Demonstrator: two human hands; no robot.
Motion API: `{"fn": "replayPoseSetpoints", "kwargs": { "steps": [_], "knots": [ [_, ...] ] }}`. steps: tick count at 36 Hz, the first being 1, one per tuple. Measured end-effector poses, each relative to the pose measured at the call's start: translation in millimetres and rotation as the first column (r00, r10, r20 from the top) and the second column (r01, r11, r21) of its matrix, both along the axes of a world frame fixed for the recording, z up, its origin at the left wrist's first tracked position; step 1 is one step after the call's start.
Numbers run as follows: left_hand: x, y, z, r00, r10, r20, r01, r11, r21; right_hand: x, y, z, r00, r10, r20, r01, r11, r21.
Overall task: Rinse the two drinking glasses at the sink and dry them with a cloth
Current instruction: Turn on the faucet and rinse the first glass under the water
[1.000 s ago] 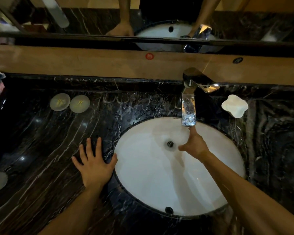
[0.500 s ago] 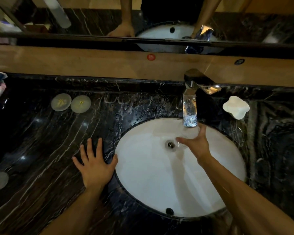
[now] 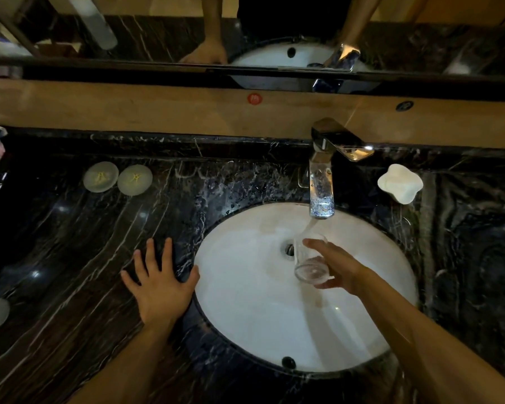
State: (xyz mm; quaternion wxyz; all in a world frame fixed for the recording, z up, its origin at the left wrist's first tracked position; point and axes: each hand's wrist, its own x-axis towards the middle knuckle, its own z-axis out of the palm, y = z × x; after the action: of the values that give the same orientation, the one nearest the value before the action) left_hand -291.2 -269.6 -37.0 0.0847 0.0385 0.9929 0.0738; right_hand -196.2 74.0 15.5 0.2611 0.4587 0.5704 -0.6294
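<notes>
right hand [image 3: 337,266] grasping the glass [image 3: 309,258] under the tap [image 3: 322,182] stream, tilt mouth into flow and rotate; left hand [image 3: 161,284] released, flat on desk [image 3: 70,258].

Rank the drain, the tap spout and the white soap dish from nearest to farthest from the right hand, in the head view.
From the right hand, which holds a glass:
1. Drain, just to its left in the basin.
2. Tap spout, behind it at the basin's back edge.
3. White soap dish, farthest, on the counter to the back right.

faucet [image 3: 321,193] overhangs basin [image 3: 245,301], counter [image 3: 70,258] open left
</notes>
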Motion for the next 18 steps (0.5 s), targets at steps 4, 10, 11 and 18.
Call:
{"fn": "replayPoseSetpoints", "kwargs": {
  "steps": [4, 10, 11, 18],
  "knots": [
    [0.2, 0.7, 0.9, 1.000, 0.001, -0.003, -0.001, 1.000, -0.004, -1.9, 5.8, 1.7, 0.992, -0.090, 0.083, 0.095, 0.994, -0.052],
    [0.1, 0.5, 0.5, 1.000, -0.002, -0.003, 0.002, 1.000, -0.007, -6.6, 13.4, 6.3, 0.997, -0.034, 0.069, 0.034, 0.999, 0.001],
    [0.1, 0.5, 0.7, 1.000, -0.001, -0.003, 0.001, 1.000, -0.007, -6.9, 13.2, 6.8, 0.999, -0.001, 0.049, -0.001, 1.000, 0.031],
    [-0.2, -0.3, 1.0, 1.000, 0.004, 0.007, -0.004, 1.000, -0.011, -7.7, 6.4, -2.0, 0.976, 0.169, -0.139, -0.120, 0.945, 0.305]
  ]
}}
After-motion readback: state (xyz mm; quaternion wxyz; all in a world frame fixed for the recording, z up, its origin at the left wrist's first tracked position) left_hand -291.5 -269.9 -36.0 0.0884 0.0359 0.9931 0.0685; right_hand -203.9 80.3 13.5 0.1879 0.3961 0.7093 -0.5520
